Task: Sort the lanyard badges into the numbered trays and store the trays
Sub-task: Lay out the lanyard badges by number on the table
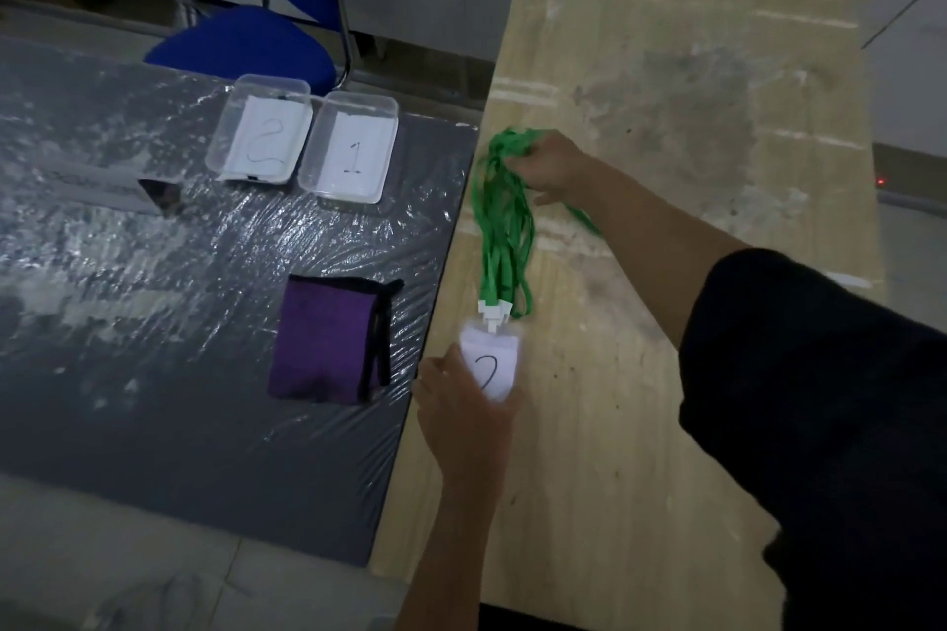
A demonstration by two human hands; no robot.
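A bundle of green lanyards (505, 220) lies stretched over the wooden table (666, 92). My right hand (556, 167) grips the far end of the straps in a fist. My left hand (461, 405) holds the white badge cards (489, 361) at the near end; the top card reads 2. White clips (494, 310) join straps and cards. Two clear plastic trays stand side by side on the dark plastic-wrapped board (153, 272): the tray labelled 2 (261, 128) on the left, the tray labelled 1 (353, 146) on the right. Both hold only their paper labels.
A purple cloth pouch (328, 338) with black trim lies on the dark board near its right edge. A blue chair (256, 36) stands behind the board. The board's right edge meets the wooden table beside the lanyards.
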